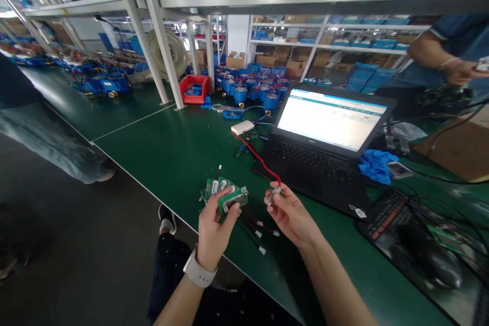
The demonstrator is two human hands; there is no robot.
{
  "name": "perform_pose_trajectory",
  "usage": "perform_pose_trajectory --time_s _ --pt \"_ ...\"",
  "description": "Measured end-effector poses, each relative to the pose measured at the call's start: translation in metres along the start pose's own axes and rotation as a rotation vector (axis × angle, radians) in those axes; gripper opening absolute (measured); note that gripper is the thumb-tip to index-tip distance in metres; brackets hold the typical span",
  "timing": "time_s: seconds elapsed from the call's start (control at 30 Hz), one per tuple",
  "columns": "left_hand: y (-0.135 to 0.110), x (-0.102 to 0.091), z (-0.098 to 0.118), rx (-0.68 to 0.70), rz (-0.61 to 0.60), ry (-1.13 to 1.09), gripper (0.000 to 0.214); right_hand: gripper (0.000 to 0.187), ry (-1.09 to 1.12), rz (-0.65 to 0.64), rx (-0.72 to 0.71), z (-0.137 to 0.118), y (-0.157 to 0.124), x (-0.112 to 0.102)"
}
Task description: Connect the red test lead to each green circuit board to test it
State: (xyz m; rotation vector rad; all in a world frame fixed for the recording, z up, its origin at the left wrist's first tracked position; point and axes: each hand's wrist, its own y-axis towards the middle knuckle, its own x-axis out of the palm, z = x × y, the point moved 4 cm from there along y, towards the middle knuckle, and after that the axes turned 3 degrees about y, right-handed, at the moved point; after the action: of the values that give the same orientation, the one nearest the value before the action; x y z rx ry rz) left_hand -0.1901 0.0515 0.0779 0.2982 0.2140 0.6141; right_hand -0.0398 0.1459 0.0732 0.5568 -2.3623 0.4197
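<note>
My left hand (214,226) grips a small green circuit board (232,198) with a grey display on it, held just above the green table (168,153). More green boards (214,187) lie under it. My right hand (292,214) pinches a small silvery connector (273,195) at the end of a red wire (256,158). That wire runs back to a white box (242,127). Thin red and black leads with white plugs (260,234) hang between my hands.
An open black laptop (324,147) with a lit screen stands right of my hands. A blue glove (376,164) and phone (398,169) lie beside it. Blue meter housings (252,89) and a red bin (194,89) sit farther back. Another person's hand (460,71) is at far right.
</note>
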Motion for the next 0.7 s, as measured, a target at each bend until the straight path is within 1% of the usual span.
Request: perform_pose_trajectory --time_s 0.03,0.07,0.1,0.17,0.3,0.37,0.53,0.7 --pt "0.001 0.004 -0.005 -0.118 -0.023 -0.116 0.031 0.037 -0.018 0.003 -0.013 0.001 0.000 0.000" --pt "0.001 0.008 -0.008 -0.204 -0.041 -0.219 0.031 0.038 -0.039 0.009 -0.026 0.002 0.000 0.000" --pt "0.001 0.011 -0.009 -0.261 -0.051 -0.290 0.032 0.040 -0.066 0.016 -0.041 0.003 0.000 0.000" --pt "0.000 0.015 -0.009 -0.317 -0.044 -0.345 0.034 0.040 -0.139 0.041 -0.087 0.004 0.000 0.000" --pt "-0.004 0.017 -0.004 -0.351 -0.005 -0.348 0.036 0.034 -0.323 0.106 -0.217 0.004 -0.004 0.001" --pt "-0.005 0.017 -0.001 -0.343 0.019 -0.337 0.036 0.032 -0.385 0.124 -0.254 0.004 -0.007 0.004" --pt "-0.006 0.014 0.003 -0.338 0.055 -0.312 0.035 0.029 -0.470 0.124 -0.303 0.006 -0.012 0.008" --pt "-0.006 0.015 0.003 -0.343 0.074 -0.345 0.035 0.024 -0.508 0.146 -0.356 0.010 -0.015 0.010"
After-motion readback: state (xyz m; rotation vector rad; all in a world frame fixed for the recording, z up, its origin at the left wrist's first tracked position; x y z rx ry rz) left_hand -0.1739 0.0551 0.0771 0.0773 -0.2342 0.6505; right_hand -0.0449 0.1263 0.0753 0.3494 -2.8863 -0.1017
